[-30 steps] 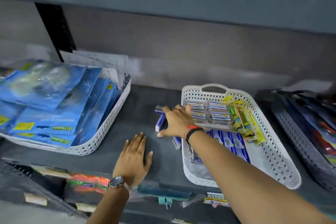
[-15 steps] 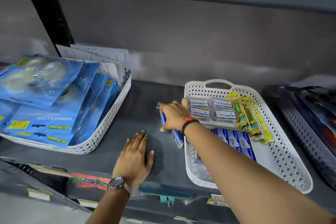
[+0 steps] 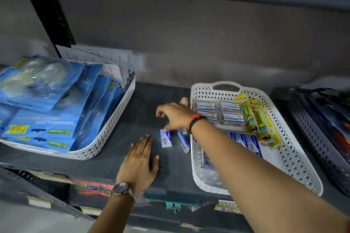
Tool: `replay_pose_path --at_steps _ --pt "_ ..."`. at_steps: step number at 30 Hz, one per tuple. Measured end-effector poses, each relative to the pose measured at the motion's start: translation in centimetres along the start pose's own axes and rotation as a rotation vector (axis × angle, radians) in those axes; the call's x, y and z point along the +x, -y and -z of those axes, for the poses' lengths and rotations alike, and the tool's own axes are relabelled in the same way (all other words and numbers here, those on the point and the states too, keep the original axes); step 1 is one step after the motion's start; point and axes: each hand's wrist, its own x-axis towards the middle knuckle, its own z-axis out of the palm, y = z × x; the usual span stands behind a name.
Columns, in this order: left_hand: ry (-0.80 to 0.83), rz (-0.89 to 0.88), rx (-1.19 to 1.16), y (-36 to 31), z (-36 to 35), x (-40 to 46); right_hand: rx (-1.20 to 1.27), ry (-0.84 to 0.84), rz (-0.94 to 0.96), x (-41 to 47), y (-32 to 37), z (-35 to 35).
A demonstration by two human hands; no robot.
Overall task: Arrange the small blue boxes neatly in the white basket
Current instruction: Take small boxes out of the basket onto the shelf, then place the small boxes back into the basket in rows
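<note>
Head view: two small blue boxes (image 3: 166,138) lie on the dark shelf (image 3: 144,104), just left of the white basket (image 3: 295,149), which already holds a row of boxes under the forearm. The right hand (image 3: 175,116) hovers over the loose pair, fingers curled loosely, fingertips touching the left box, nothing gripped yet. The left hand (image 3: 139,162) rests flat on the shelf, fingers spread. The step looks like gathering strays; next comes pinching one box and carrying it right, over the rim.

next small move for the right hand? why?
Probably close the right hand on the nearer blue box and carry it into the white basket. Two blue boxes, this and another, lie on the shelf outside the basket's left wall; the fingertips hover over them, and the left hand rests flat.
</note>
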Motion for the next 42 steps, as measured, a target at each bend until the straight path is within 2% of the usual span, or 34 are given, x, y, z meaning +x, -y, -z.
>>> replay_pose_path --at_steps 3,7,13,18,20,22,25,31,35,37,39,40,42 --pt "-0.003 0.012 0.008 0.0 0.0 0.0 -0.132 0.193 -0.017 -0.2 -0.1 -0.5" --pt "-0.005 0.008 0.006 0.2 -0.2 0.1 -0.171 0.281 -0.014 -0.3 -0.1 -0.8" --pt "0.008 0.012 0.037 0.4 -0.4 0.2 -0.177 0.120 0.009 -0.8 0.5 -1.3" --pt "0.091 0.015 0.097 0.9 -0.6 0.4 0.054 -0.135 -0.060 -4.5 -1.6 3.0" --pt "0.135 0.018 0.117 0.8 -0.7 0.7 0.093 -0.113 -0.148 -7.6 -4.0 4.0" --pt "0.172 0.006 0.147 0.7 -0.6 1.1 0.085 -0.001 -0.252 -10.7 -5.9 3.6" --pt "0.177 -0.001 0.156 0.6 -0.5 1.6 0.154 0.096 -0.305 -13.3 -6.7 1.4" --pt "0.079 0.008 0.045 0.5 -0.4 1.5 0.188 0.037 -0.244 -12.5 -6.6 -0.7" --pt "0.032 0.012 -0.002 0.3 -0.2 1.7 0.226 0.040 -0.291 -12.4 -6.5 -0.3" --pt "0.033 0.008 -0.004 0.4 -0.3 1.6 0.190 -0.114 -0.268 -12.1 -5.5 0.9" --pt "0.041 0.011 -0.007 0.7 -0.4 1.6 0.174 -0.291 -0.158 -10.8 -3.4 2.4" --pt "0.042 0.009 -0.008 0.6 -0.5 1.7 0.142 -0.294 -0.088 -9.9 -2.3 2.9" --pt "0.041 0.006 -0.013 0.7 -0.5 1.8 -0.036 -0.096 0.010 -7.8 0.2 3.0"
